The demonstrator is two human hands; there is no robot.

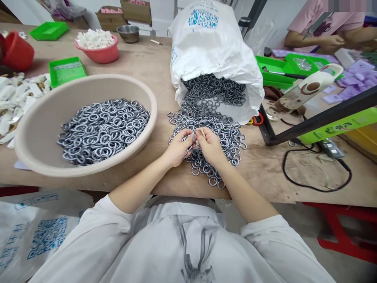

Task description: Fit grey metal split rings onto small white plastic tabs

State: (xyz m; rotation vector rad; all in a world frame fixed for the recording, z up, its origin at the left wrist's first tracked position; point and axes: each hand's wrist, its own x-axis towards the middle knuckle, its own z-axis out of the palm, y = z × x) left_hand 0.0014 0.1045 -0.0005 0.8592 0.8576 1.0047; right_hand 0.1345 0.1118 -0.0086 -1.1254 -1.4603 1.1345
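My left hand (178,148) is closed around a few grey rings (193,136), held up just above the heap. Against it, at the fingertips, my right hand (211,146) is pinched on what looks like a thin tan stick (202,132); most of it is hidden by the fingers. Below and around both hands lies a heap of loose grey rings (232,146) on the wooden table. The heap spills out of a white sack (215,47) lying with its mouth toward me. To the left, a wide beige basin (32,118) holds many more of these rings.
Behind the basin are a green tray (67,75), a pink bowl (103,55) of white pieces and a metal bowl (129,34). At right stand a black metal frame (312,122), a black cable (318,190) and a patterned bottle (306,88). Another person's hand (332,42) works beyond.
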